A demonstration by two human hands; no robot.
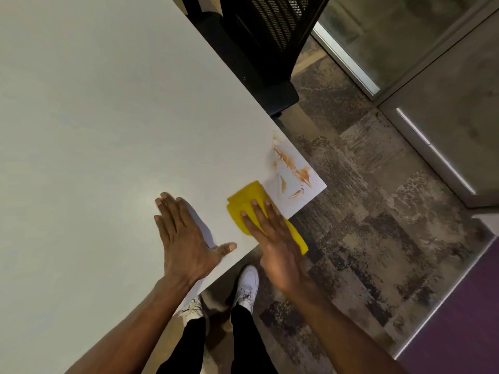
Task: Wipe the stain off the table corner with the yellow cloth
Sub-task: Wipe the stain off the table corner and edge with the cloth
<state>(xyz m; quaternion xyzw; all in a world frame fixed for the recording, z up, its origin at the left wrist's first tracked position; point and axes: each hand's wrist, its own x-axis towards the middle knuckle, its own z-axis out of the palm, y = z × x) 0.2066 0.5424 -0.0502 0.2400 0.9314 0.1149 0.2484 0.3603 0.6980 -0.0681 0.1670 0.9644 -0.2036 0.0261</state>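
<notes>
White sneakers (247, 286) and black trousers show at the bottom, standing on patchy grey carpet (378, 238). Just above that, the left hand (186, 238) lies flat on the pale worktop (94, 117), fingers (168, 211) stretched out and slightly apart, thumb out to the side, holding nothing. Right hand (272, 238) is pressed palm-down on the cloth (247, 202), fingers straight and close together on top of it, not curled around it. That yellow cloth sits at the near edge of the worktop, and part of it hangs over the edge. Just past it, right in the corner, is the stain (293, 168), orange-brown streaks, apart from the cloth. Further back a black mesh chair (272, 31) stands by the worktop's far side.
</notes>
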